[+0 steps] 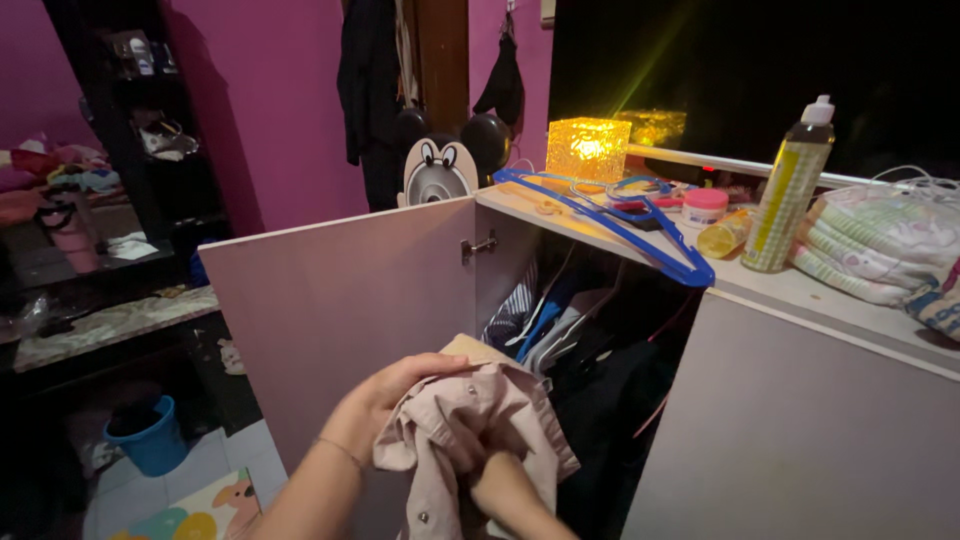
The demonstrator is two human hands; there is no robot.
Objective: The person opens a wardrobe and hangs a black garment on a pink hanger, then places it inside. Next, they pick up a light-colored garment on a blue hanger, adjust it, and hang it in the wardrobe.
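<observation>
Pale pink cloth, a small buttoned shirt [478, 425], sits bunched at the bottom centre of the view, just in front of the open cupboard [600, 340]. The left hand [395, 395] curls over its upper edge w/ fingers closed on the fabric; the right hand [500, 480] comes up from below, mostly buried in the folds, so can't tell how its fingers are set. Round buttons show along the placket, fabric creased and hanging loose at the lower left. Behind it, the cupboard door [345, 300] stands swung out to the left, metal hinge near its top right corner; the inside is packed w/ dark and striped clothes on hangers, little free room beyond the shirt. To the right, a shut door panel [790, 420] runs flush under the top board. On top, near to far: a stack of folded nappies [880, 245] at the right edge, a tall yellow-green bottle w/ white cap [790, 190] upright just beside it, a small yellow bottle [725, 235] lying down, a blue hanger [620, 215] overhanging the front edge, a pink-lidded jar [705, 205], a glowing amber cube lamp [588, 150]. A cartoon-mouse-shaped fan [440, 165] stands at the back left corner. Lower left, floor level, a blue bucket [150, 440] on pale tiles, well apart from the hands.
</observation>
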